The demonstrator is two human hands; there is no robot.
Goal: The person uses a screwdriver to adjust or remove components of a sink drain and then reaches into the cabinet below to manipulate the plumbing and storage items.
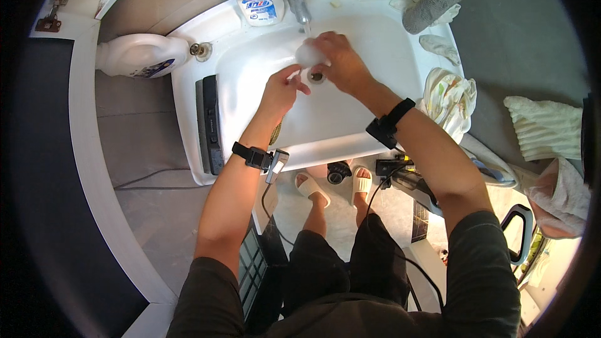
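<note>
My right hand [341,62] is closed round a small, white, rounded object [310,55], blurred, whose kind I cannot make out. It is held just below the spout of the metal faucet [299,0], above the white sink [269,56]. Close by on the left, my left hand [282,91] has its thumb and fingers apart, the tips near the lower edge of that object. Nothing shows in its grasp. Between and below the hands lies the drain hole [316,77].
On the sink's back rim stands a white pump bottle [260,3]. A white jug [144,55] lies at the left, and a dark flat box [211,125] rests along the left rim. A grey roller [435,3] and crumpled cloths [447,97] occupy the right rim.
</note>
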